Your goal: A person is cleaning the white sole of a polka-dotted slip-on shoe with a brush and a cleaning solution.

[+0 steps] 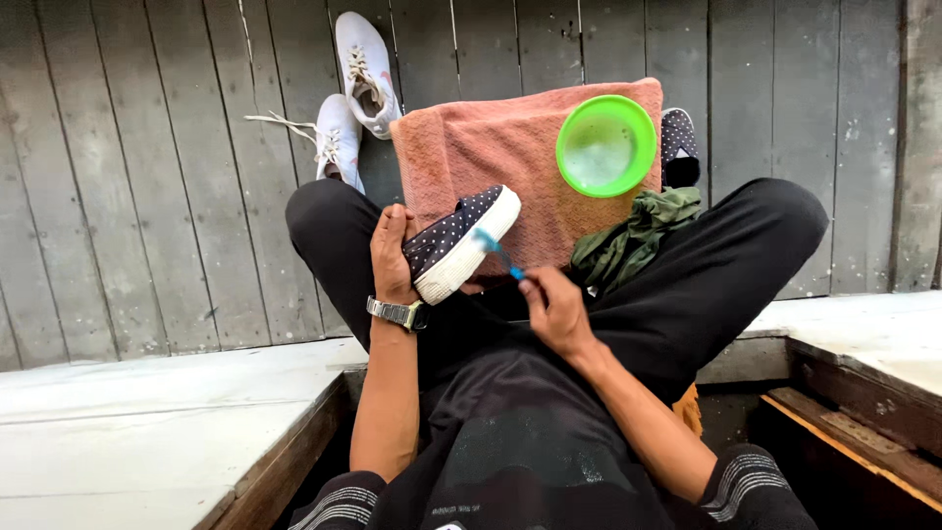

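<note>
A bowl (605, 145) sits on the towel (471, 147), with two sneakers (351, 98) left of it.

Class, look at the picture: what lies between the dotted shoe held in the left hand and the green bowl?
Head view: only bare pink towel lies between the dotted shoe and the green bowl.

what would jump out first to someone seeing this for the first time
The bright green bowl on the pink towel at top centre catches the eye first. Below it, the left hand holds a dark polka-dot slip-on shoe while the right hand puts a blue toothbrush to its white sole. White sneakers lie upper left.
</note>
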